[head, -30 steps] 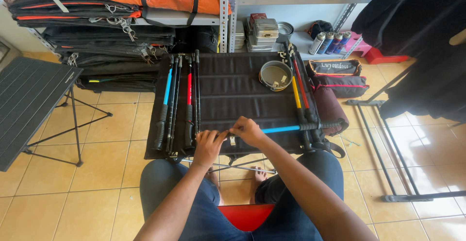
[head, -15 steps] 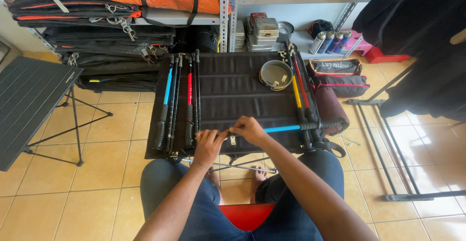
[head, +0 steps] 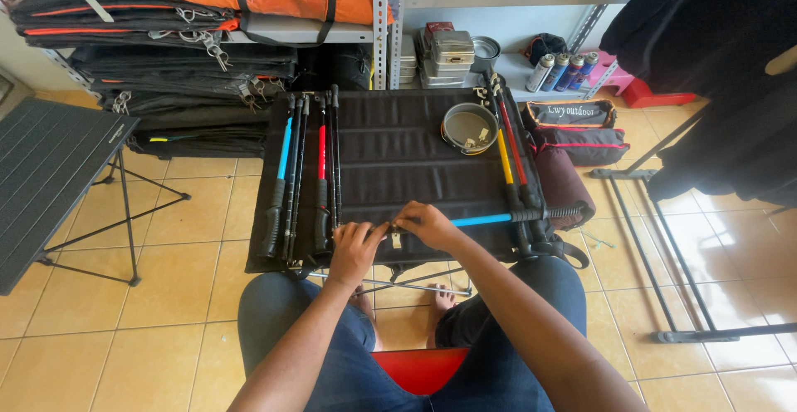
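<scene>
Soft, even daylight fills the scene, bright and sharp throughout. Pale glare sheens the tiled floor (head: 706, 237) right of the black table (head: 398, 154), where thin rack shadows fall. Wide-lens distortion bows the shelf posts (head: 392, 22) behind the table.

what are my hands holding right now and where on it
Both hands, left and right, grip the blue pole at its near-left end, on the black table.
</scene>
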